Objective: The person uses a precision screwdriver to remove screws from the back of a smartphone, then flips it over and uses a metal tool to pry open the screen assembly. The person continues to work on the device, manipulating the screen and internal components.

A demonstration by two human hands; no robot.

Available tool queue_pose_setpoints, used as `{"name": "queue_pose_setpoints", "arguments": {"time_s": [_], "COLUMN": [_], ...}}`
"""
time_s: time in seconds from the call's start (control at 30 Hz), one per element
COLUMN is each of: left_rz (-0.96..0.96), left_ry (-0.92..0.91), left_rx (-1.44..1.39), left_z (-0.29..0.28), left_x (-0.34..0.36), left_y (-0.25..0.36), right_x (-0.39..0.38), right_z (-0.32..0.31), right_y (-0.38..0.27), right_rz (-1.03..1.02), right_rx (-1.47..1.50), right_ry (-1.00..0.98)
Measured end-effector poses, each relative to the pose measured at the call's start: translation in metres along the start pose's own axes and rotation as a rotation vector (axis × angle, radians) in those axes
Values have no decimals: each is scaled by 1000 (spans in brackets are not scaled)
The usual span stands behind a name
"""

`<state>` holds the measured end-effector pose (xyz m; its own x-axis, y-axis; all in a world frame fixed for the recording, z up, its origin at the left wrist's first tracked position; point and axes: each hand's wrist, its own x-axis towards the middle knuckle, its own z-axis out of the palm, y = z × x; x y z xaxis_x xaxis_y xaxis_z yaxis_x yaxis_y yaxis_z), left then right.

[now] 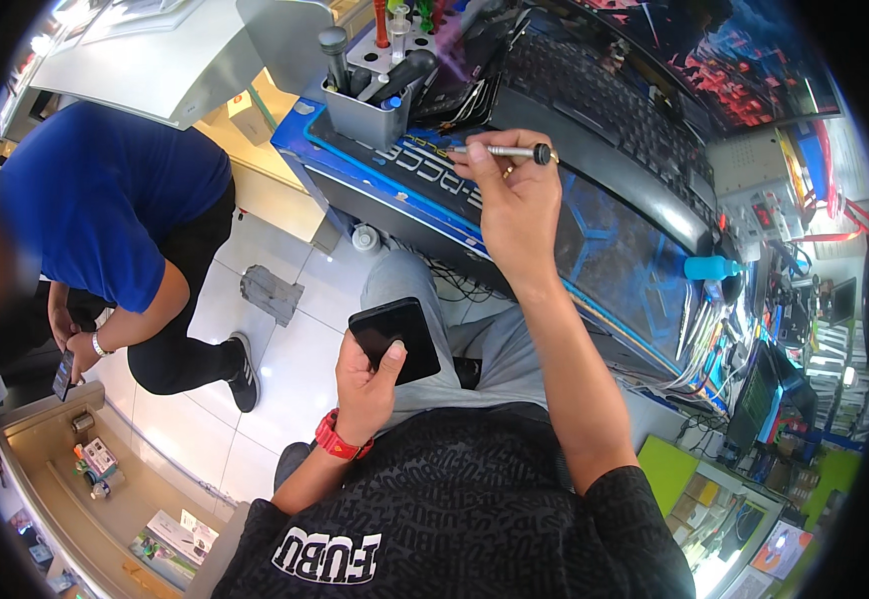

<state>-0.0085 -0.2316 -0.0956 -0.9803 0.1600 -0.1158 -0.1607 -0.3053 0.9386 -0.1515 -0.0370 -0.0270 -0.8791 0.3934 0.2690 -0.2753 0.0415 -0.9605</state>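
Phone (400,334) in left hand (366,394) | keyboard (599,95), tool cup (369,122) near screwdriver (512,153)

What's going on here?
A seated person holds a black phone in the left hand, dark screen facing up, above the lap. The right hand holds a slim silver tool with a black end, over the desk mat and apart from the phone. At left, a co-worker in a blue shirt leans forward, holding a small phone-like device.
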Motion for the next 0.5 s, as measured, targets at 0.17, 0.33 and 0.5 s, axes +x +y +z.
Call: {"name": "queue_pose_setpoints", "arguments": {"time_s": [0.17, 0.33, 0.5], "left_rz": [-11, 3, 61], "left_ry": [13, 47, 31], "left_rx": [5, 157, 115], "left_z": [-4, -5, -5], "left_x": [-1, -1, -1], "left_y": [-2, -5, -14], "right_x": [2, 7, 6], "right_z": [10, 6, 11], "right_y": [7, 17, 9], "right_rz": [39, -52, -18], "right_rx": [16, -74, -90], "right_ry": [6, 5, 2]}}
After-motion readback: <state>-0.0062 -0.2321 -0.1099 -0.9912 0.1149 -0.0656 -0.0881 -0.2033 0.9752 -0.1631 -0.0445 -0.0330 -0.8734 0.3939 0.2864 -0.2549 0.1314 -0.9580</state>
